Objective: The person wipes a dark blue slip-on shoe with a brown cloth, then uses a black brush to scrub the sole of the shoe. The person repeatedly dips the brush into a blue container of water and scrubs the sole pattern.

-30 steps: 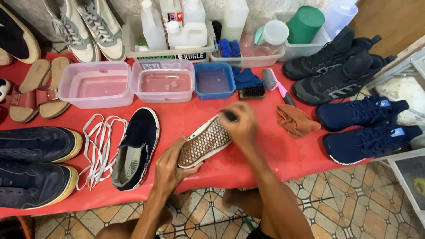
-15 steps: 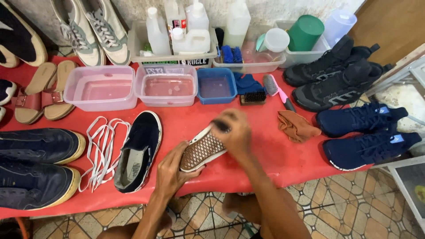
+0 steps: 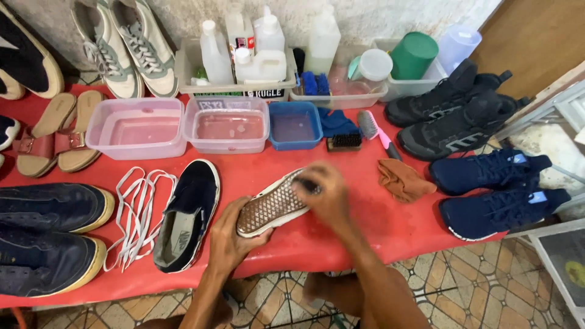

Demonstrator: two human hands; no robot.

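Both hands are closed on things above the near edge of the red counter. The left hand is curled around the heel end of an upturned shoe, its waffle-patterned sole facing up and tilted toward the right hand. The right hand is blurred with motion over the toe end of that sole; a small dark object, probably a brush, is gripped in it, though its shape cannot be told for certain. Scrubbing of the sole appears to be the step in hand, about the toe. A firm hold at the heel would be called for, so that the shoe is not twisted under the strokes. Just left of the left hand a matching dark slip-on shoe lies upright, with loose white laces beyond it. Beyond the hands stand a clear tub of water and a blue tub; an orange cloth lies to the right of the right hand.
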